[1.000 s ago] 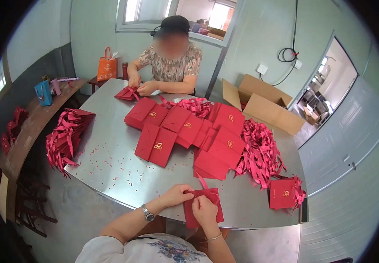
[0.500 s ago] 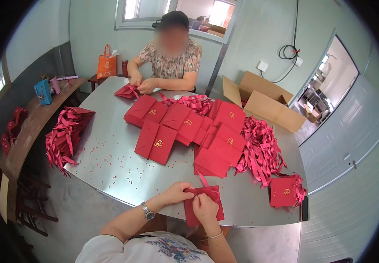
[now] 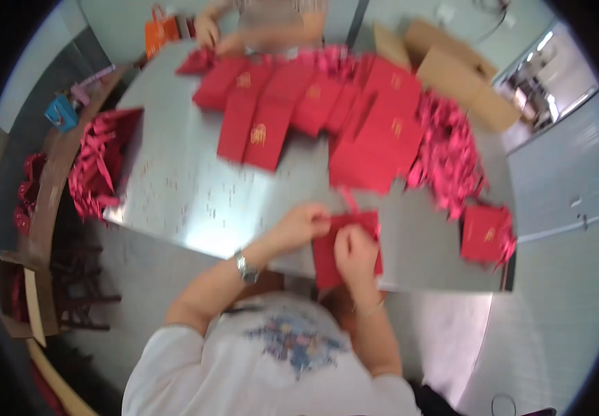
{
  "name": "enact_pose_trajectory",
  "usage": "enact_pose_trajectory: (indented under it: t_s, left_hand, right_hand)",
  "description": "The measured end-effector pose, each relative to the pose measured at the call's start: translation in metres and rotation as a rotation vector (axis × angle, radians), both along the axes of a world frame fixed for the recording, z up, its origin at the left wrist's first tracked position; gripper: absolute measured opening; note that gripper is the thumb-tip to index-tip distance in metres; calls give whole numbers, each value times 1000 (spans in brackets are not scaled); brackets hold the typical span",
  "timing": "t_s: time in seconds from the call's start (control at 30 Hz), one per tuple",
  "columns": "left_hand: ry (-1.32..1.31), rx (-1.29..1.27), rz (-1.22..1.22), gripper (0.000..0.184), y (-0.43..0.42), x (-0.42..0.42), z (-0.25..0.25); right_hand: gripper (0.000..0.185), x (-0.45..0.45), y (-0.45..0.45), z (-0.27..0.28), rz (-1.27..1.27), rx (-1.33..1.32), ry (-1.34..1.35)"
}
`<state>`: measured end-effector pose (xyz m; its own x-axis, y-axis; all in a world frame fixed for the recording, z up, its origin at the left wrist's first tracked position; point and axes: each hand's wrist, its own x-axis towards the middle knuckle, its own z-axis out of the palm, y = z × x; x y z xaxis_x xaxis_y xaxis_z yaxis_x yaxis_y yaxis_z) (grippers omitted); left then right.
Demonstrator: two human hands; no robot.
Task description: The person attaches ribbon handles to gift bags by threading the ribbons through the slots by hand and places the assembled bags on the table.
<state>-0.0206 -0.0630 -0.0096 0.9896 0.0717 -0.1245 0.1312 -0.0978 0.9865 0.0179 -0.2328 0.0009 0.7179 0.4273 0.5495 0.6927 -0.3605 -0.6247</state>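
A small red bag (image 3: 326, 259) is held at the table's front edge, a pink ribbon sticking up behind it. My left hand (image 3: 309, 223), below a wrist watch (image 3: 246, 267), pinches the bag's upper left corner. Over the upper right part of the bag my right hand (image 3: 355, 251) is closed, its fingertips together; what lies between them is too small and blurred to make out. Beyond my hands, flat red bags with gold marks (image 3: 264, 132) lie in overlapping stacks, and a heap of pink ribbons (image 3: 448, 156) lies to their right.
The metal table (image 3: 174, 166) carries scattered red bits. Ribboned red bags (image 3: 98, 159) sit at its left edge, another stack (image 3: 481, 234) at the right. Across it, a person's hands (image 3: 208, 31) are at a red piece. A cardboard box (image 3: 469, 87) stands behind, a wooden bench (image 3: 56, 187) left.
The view has tilted downward, so the table and its contents appear higher and the picture is blurred. Both my hands remain at the same red bag.
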Motion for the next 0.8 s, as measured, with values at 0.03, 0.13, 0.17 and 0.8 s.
enact_pose_trajectory:
  t_s: [0.03,0.13,0.17,0.8]
  left_hand:
    - [75,-25,-7,13,0,-2,11]
    - [85,-155,53,13,-3,-2,8]
    - [60,-207,73,14,-3,-1,2]
    - [93,-52,-9,20,-5,-11,36]
  right_hand:
    - [11,0,-1,3,34,24,19]
    - [12,3,-5,2,76,18,142]
    - [11,3,-5,3,70,14,160]
    - [12,3,-4,-3,84,75,242]
